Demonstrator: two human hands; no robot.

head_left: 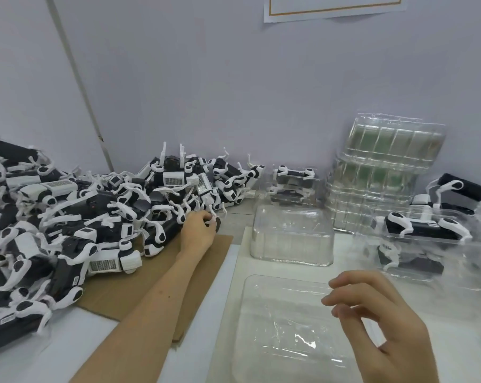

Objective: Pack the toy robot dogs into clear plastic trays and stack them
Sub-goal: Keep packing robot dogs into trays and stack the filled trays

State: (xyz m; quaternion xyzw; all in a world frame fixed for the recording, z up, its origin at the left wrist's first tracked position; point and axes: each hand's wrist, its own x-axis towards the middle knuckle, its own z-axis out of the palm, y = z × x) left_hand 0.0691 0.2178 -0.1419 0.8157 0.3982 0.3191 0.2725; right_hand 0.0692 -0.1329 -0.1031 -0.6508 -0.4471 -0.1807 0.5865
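Note:
A big heap of black-and-white toy robot dogs point(76, 217) covers the left of the table. At its right edge my left hand point(199, 230) reaches in, and its fingers pinch the white leg of one dog point(212, 214). My right hand point(377, 324) hovers with loosely curled fingers, holding nothing, over an empty clear plastic tray point(278, 327) at the front. A second empty clear tray point(291, 236) lies upside down behind it.
A tall stack of empty clear trays point(380, 172) stands at the back right. Trays packed with dogs point(427, 236) are piled at the right, and more packed ones point(294, 183) at the back. A brown cardboard sheet point(162, 275) lies under the heap's edge.

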